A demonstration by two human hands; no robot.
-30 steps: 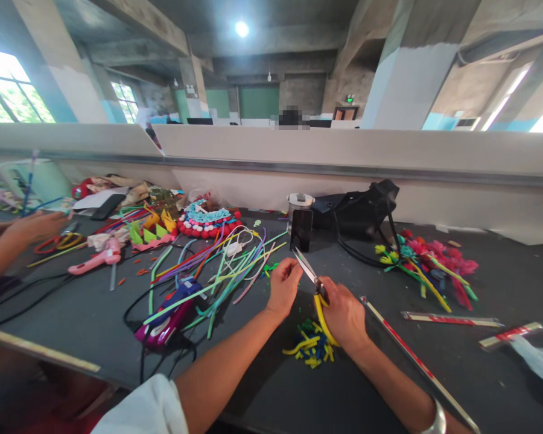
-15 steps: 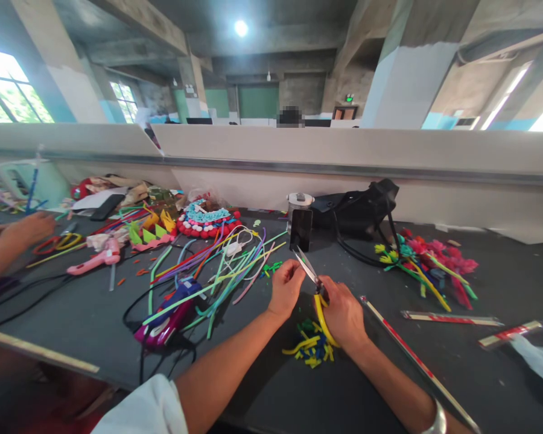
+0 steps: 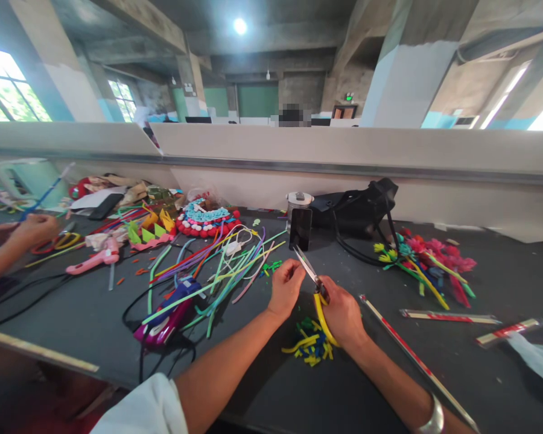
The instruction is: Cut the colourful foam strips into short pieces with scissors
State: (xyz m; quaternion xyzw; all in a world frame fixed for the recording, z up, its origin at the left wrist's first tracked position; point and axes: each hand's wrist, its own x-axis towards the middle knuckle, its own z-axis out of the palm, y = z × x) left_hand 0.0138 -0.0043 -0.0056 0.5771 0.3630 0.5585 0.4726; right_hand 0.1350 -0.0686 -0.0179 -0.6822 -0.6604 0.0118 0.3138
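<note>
My right hand (image 3: 344, 308) is closed round the yellow handles of a pair of scissors (image 3: 319, 304), whose blades point up and away from me. My left hand (image 3: 285, 289) is pinched shut close to the left of the blades; whatever sits between its fingertips is too small to make out. Below both hands, a pile of short cut pieces (image 3: 312, 348) in yellow, blue and green lies on the dark table. A few green snippets (image 3: 271, 268) lie just beyond my left hand.
A phone (image 3: 301, 229) leans against a lidded jar (image 3: 297, 200) ahead, beside a black bag (image 3: 362, 211). Leftward lie long coloured fuzzy stems (image 3: 235, 271), a purple hot-glue gun (image 3: 168, 322) and a pink one (image 3: 100, 256). Fuzzy flowers (image 3: 443, 259) lie right. A co-worker's hand (image 3: 36, 229) works far left.
My hands and the scissors stay in almost the same place. At far left, the blue stem in the co-worker's hands has tipped from nearly upright toward the right.
</note>
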